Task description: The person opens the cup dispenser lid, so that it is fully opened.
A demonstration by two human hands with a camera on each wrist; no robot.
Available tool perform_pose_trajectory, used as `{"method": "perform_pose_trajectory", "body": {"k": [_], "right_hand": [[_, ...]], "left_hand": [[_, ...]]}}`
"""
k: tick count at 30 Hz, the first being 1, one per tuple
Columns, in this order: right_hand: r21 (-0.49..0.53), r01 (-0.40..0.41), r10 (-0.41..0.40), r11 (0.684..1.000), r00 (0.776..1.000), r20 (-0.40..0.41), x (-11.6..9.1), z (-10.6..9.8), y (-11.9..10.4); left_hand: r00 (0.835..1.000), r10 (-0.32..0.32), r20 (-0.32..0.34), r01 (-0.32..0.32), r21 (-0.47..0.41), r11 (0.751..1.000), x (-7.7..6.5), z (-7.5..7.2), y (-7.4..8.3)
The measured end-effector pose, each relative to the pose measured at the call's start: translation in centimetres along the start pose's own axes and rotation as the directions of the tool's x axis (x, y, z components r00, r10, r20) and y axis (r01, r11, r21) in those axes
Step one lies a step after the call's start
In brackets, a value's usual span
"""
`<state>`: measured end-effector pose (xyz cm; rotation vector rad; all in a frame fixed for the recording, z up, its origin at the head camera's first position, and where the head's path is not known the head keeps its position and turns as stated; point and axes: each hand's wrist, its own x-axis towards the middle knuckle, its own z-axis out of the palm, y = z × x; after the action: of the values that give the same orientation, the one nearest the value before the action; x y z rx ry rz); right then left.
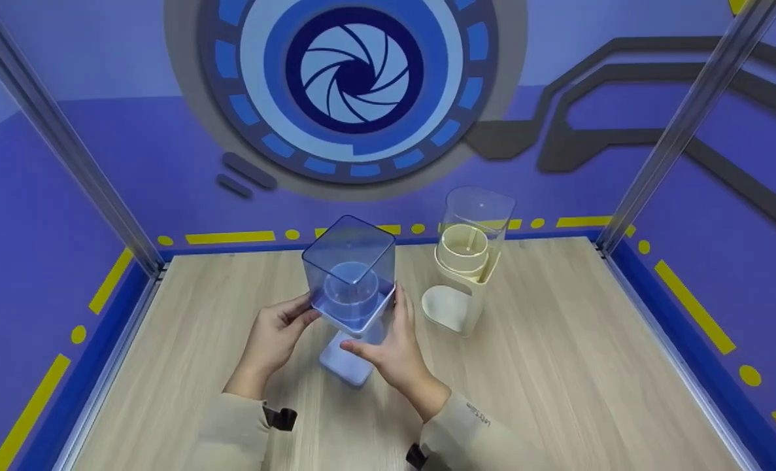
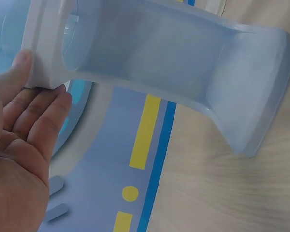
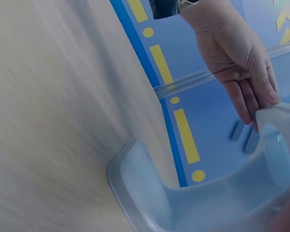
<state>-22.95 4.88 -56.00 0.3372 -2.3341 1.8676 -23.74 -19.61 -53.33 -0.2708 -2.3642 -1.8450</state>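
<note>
A light blue cup stand [image 1: 346,356] is between my hands, with a clear square cover [image 1: 325,258] on top and a round cup-like part inside it. My left hand [image 1: 273,340] pinches the left edge of its upper shelf, thumb on one side and fingers under it. On the right side, my right hand [image 1: 397,356] holds the same shelf, its thumb reaching across the front. In the left wrist view the stand's curved back [image 2: 154,53] and wide foot [image 2: 253,87] show below the shelf. Whether the foot touches the table is hard to tell.
A cream stand [image 1: 476,314] of similar form, with a clear cover [image 1: 479,203], stands to the right at the back. The wooden table [image 1: 557,379] is bounded by purple printed walls [image 1: 119,163] and metal posts [image 1: 695,104].
</note>
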Motion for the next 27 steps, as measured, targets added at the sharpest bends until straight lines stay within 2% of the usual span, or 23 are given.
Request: {"method": "perform_pose_trajectory", "body": {"k": [7,11,16,18,23,27], "right_hand": [[-0.036,-0.006,0.003,0.999,0.997,-0.079,0.4,0.5,0.0],[-0.056,0.013,-0.017,0.998,0.996,-0.083,0.6,0.4,0.4],[-0.043,0.036,-0.038,0.998,0.999,-0.034,1.1,-0.5,0.9],[-0.039,0.04,-0.04,0.998,0.999,-0.01,1.3,-0.9,1.1],[-0.021,0.062,-0.061,0.998,0.996,0.06,1.6,-1.9,1.9],[0.042,0.12,-0.124,0.992,0.984,0.125,2.0,-2.7,2.9]], "left_hand": [[1.0,0.013,0.012,-0.013,0.03,0.999,0.0,0.2,-0.2],[1.0,0.008,0.02,-0.008,-0.005,1.0,-0.1,0.1,-0.1],[0.999,-0.017,0.038,0.021,-0.087,0.996,-0.2,0.1,0.1],[0.999,-0.007,0.047,0.012,-0.106,0.994,-0.1,0.1,0.2],[0.997,0.055,0.063,-0.044,-0.164,0.985,0.1,0.0,0.1],[0.987,0.133,0.086,-0.109,-0.246,0.963,0.3,-0.1,0.0]]}}
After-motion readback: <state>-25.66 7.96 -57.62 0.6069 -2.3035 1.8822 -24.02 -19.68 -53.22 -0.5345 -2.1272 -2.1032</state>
